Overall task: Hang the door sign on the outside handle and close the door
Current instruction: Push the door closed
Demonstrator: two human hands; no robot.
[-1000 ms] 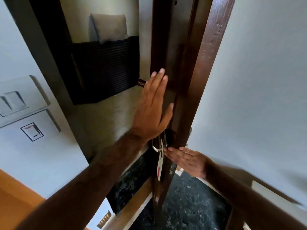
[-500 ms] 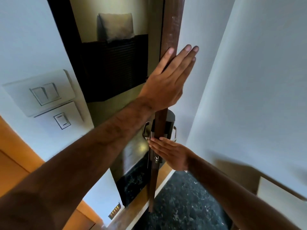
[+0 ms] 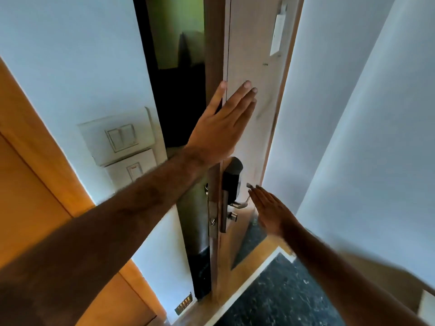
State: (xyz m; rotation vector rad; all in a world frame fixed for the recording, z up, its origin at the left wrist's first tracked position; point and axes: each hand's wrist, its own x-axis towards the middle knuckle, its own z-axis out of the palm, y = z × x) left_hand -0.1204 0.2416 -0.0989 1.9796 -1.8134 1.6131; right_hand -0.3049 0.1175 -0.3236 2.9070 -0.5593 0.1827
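Pale door face: your door (image 3: 249, 55) shows a whitish, lightly scuffed side toward you, with a dark brown wooden edge (image 3: 213, 67) running down its left. It stands partly open, edge almost toward you, a dark gap to the room beyond on its left.
Door sign: not visible now. You cannot tell from this view whether it hangs on the far-side handle; that side of the door is hidden.
Lock and handle: a dark lock body (image 3: 231, 180) sits on the pale face just below your left wrist, with a silver lever handle (image 3: 239, 204) under it and a metal latch plate (image 3: 213, 220) on the door edge.
Left hand: your left hand (image 3: 223, 123) lies flat and open on the door, fingers (image 3: 244, 92) together on the pale face, thumb over the brown edge. It grips nothing. Likely reason: a flat palm steadies the door or pushes it.
Right hand: your right hand (image 3: 268, 210) is open and empty, fingers straight, just beside the lever handle but apart from it. It looks blurred. Likely reason: ready to take the handle or guide the door.
Surroundings: white wall switches (image 3: 120, 137) to the left of the gap, an orange-brown wooden panel (image 3: 28, 184) further left, dark speckled floor (image 3: 282, 295) below.
Judgement: closing step seems in hand; door not yet shut.
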